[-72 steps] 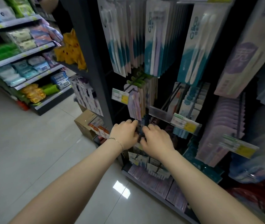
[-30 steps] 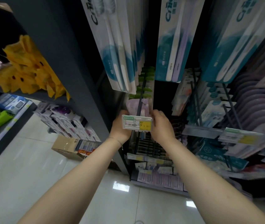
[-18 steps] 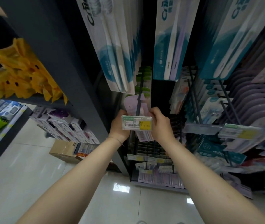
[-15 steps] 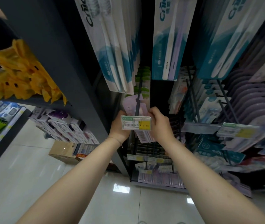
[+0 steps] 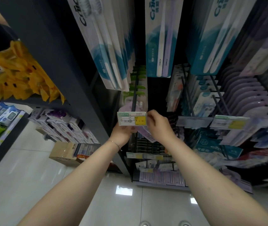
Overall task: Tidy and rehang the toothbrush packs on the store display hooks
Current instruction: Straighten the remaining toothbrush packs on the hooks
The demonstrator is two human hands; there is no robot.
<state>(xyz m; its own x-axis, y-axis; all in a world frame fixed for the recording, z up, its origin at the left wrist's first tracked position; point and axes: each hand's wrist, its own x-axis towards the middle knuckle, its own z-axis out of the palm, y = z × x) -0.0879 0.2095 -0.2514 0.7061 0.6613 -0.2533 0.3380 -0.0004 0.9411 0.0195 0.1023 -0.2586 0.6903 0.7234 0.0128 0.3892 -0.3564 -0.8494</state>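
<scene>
Presently, both hands are up at one hook, the dark rod that carries the price tag on its front end. Two seconds or so ago they were working lower down on the rack; they have since risen to this hook and have held almost the same position for the last second.

My left hand sits directly under the tag. Its fingers run behind the card, so I cannot tell what they grip or how far they are closed. My right hand is at the tag's right edge, its fingers curled in and pinching what I judge to be the lilac pack.

That pack lies behind the tag and between my hands. It is tilted, its lower corner pointing down to the right, and it shows further below the tag than it did half a second ago. Green-topped packs already hang further back on the same rod.

Finding: the pack has reached the hook but does not hang square. I judge the rehanging to be in progress and not complete.
</scene>
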